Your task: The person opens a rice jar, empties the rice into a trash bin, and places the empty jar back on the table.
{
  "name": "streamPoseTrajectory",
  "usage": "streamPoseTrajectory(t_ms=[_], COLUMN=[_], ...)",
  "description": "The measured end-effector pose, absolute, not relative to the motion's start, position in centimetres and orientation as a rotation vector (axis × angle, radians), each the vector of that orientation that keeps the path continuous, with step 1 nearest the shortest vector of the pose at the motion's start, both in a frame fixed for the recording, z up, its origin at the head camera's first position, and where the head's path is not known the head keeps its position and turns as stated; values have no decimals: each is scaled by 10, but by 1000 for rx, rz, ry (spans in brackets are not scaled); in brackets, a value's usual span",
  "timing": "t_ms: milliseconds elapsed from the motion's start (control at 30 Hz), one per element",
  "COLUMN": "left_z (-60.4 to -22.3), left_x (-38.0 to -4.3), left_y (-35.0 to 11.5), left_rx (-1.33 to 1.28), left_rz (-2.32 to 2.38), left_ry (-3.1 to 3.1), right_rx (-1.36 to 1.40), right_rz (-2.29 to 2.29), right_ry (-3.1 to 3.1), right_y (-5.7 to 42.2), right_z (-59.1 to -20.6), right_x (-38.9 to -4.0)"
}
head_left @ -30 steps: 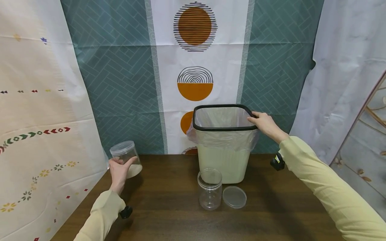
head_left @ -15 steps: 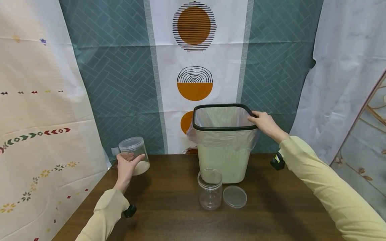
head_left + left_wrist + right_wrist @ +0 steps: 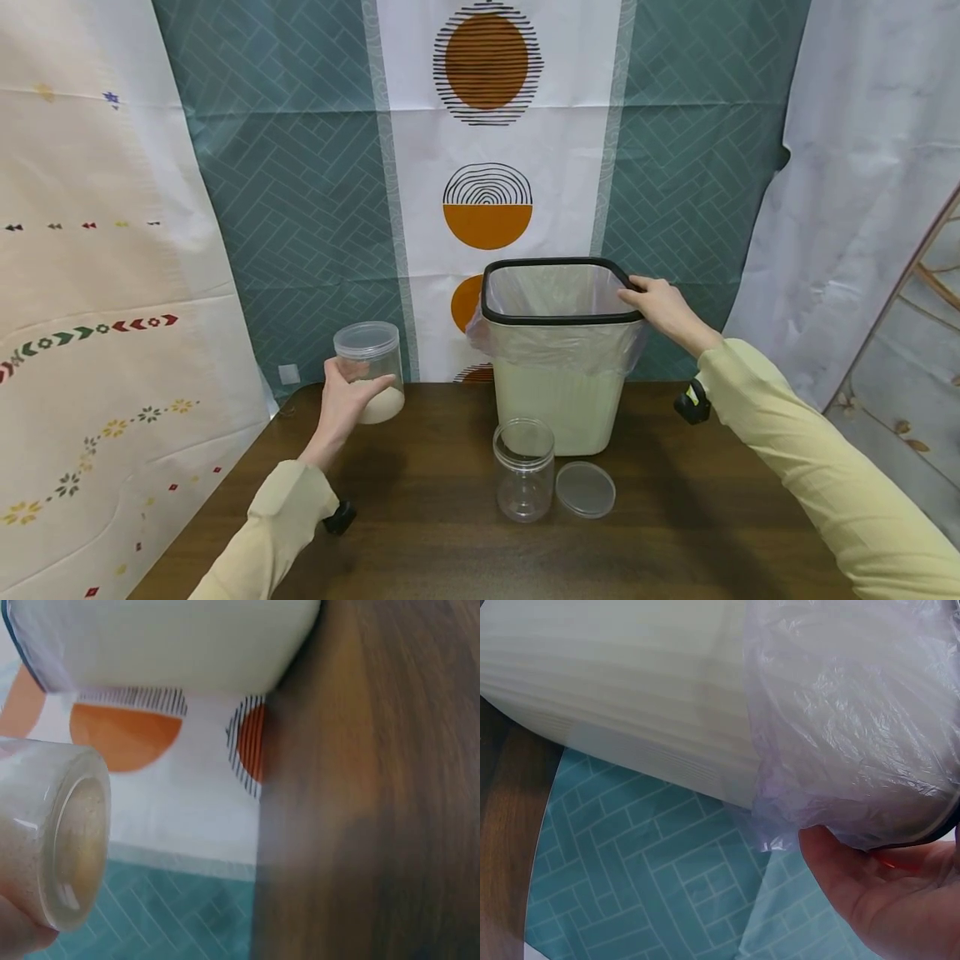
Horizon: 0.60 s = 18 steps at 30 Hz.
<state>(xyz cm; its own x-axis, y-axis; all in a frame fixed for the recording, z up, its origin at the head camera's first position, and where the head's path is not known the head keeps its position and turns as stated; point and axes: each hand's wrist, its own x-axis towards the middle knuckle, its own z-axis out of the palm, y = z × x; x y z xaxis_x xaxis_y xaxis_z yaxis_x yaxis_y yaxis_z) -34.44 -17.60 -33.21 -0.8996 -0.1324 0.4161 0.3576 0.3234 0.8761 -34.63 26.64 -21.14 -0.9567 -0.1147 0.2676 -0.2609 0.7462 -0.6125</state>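
My left hand (image 3: 347, 404) grips a clear lidded jar (image 3: 384, 367) with some pale stuff at its bottom, held up above the table's far left. In the left wrist view the base of that jar (image 3: 79, 847) faces the camera, and only a fingertip shows. At the right rim of a pale green trash bin (image 3: 555, 400), my right hand (image 3: 663, 310) grips the black edge. The right wrist view shows the thumb against the thin plastic liner (image 3: 855, 712) folded over the bin's rim.
An open clear jar (image 3: 524, 483) stands on the brown table (image 3: 427, 533) in front of the bin. Beside it lies a round translucent lid (image 3: 585, 490). A patterned cloth (image 3: 315, 208) hangs behind the table.
The left hand has carried the lidded jar rightward and slightly up, from the table's left edge towards the bin. The right hand stays on the bin's rim.
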Motion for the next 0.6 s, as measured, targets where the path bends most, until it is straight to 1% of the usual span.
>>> streamPoseTrajectory(t_ms=[600], left_z=[-313], left_x=[-328], left_y=[-146], left_rx=[-331], left_rz=[-1612], left_ry=[-2209], right_rx=[303], right_rz=[1017], right_ry=[-2723], right_y=[267], right_z=[-212], right_x=[-347])
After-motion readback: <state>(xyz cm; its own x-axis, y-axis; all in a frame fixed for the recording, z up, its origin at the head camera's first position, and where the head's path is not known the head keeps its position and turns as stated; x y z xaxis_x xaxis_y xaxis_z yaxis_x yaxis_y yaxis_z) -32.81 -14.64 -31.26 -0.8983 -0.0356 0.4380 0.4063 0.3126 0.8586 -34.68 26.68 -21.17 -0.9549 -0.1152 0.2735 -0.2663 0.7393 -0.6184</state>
